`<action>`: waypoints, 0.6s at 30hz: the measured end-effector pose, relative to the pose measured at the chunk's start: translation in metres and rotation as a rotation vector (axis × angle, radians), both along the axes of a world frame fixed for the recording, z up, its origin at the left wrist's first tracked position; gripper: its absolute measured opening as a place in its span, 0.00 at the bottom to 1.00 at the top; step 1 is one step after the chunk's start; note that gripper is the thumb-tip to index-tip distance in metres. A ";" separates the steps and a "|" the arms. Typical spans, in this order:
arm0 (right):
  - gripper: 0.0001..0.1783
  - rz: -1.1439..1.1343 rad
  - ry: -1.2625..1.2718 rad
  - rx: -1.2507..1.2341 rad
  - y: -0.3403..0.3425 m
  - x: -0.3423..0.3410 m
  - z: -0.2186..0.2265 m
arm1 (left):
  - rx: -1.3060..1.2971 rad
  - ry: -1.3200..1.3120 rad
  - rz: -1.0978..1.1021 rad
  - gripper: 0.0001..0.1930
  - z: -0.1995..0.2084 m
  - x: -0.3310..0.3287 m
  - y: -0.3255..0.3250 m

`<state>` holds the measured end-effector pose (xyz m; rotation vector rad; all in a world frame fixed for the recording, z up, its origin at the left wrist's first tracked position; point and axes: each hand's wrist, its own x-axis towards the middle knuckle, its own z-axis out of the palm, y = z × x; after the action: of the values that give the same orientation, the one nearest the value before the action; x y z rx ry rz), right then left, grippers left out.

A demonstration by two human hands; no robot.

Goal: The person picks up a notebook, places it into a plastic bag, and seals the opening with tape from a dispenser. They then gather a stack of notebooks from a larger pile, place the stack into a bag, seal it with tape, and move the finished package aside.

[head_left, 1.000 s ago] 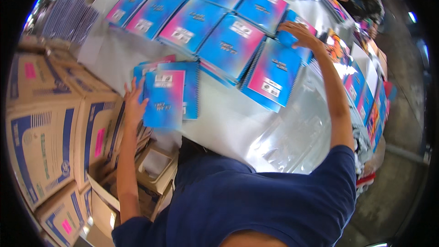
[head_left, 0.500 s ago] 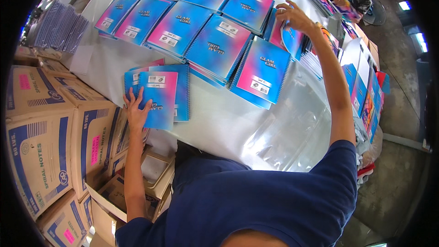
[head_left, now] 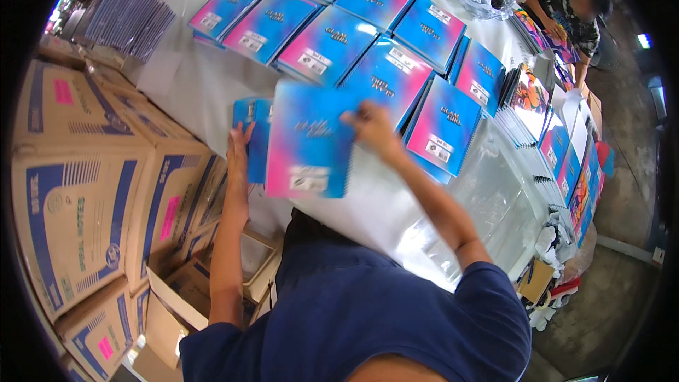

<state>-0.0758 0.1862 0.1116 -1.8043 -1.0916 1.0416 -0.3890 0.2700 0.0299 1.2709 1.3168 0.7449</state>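
Observation:
My right hand (head_left: 373, 129), slightly smeared by motion, grips the spiral edge of a blue-and-pink spiral notebook (head_left: 308, 143). That notebook hangs over a small pile of similar notebooks (head_left: 259, 148) at the table's near left edge and hides most of it. Along the pile's left side rests my left hand (head_left: 240, 145), fingers stretched upward against the covers. Beyond my hands lie several stacks of the same blue-and-pink notebooks, among them one stack (head_left: 445, 126) to the right of my right hand and another (head_left: 327, 44) farther off.
Cardboard cartons (head_left: 78, 198) are piled along the left, with an open carton (head_left: 191, 286) beside my left forearm. Bundled notebooks (head_left: 131, 18) stand at the far left. Clear plastic sheeting (head_left: 488, 177) covers the table's right part. Another person (head_left: 566, 10) is at the far right.
My right hand has come from the far right stacks to the near left, now bringing a notebook. My left hand has shifted from the pile's top to its left side. The view has turned slightly.

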 end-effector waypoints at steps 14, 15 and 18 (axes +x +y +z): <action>0.35 -0.510 -1.037 -0.375 0.104 0.235 -0.021 | 1.227 0.553 -0.640 0.45 0.087 0.275 0.135; 0.35 -0.523 -0.931 -0.369 0.110 0.235 -0.015 | 1.224 0.592 -0.666 0.44 0.081 0.296 0.155; 0.31 -0.657 -0.752 -0.227 0.103 0.253 -0.012 | 1.150 0.698 -0.798 0.43 0.063 0.339 0.191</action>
<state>0.1768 0.2890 0.0996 -2.5850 -0.6725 0.0749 -0.0502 0.4609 0.0928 2.9388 0.6449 0.4410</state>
